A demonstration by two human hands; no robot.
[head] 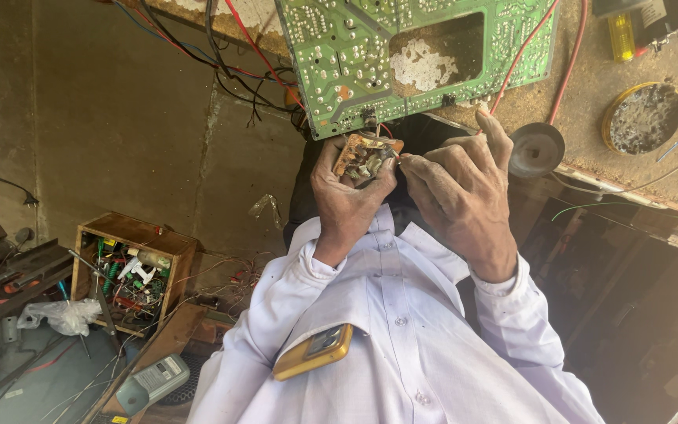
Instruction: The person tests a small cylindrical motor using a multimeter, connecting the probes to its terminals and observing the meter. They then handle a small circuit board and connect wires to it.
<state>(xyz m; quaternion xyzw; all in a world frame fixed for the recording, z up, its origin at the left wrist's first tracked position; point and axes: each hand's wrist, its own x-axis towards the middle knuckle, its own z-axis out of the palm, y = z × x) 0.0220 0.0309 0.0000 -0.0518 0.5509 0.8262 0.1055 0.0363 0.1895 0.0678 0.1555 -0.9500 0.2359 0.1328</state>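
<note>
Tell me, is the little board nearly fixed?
Probably not. Done so far: the small brown board is up off the bench, gripped in the left hand. In hand: the right hand pinches its edge. Left, it seems: the big green board lies with loose wires trailing from it.

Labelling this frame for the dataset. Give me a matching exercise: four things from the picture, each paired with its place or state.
Things:
1. small brown circuit board
2. large green circuit board
3. yellow phone
4. wooden box of parts

Places or states:
A. in the white shirt's chest pocket
B. on the floor at the left of the picture, full of wires and components
C. held in the left hand, with the right hand at its edge
D. lying on the bench, solder side up

Pairs: 1-C, 2-D, 3-A, 4-B
</note>
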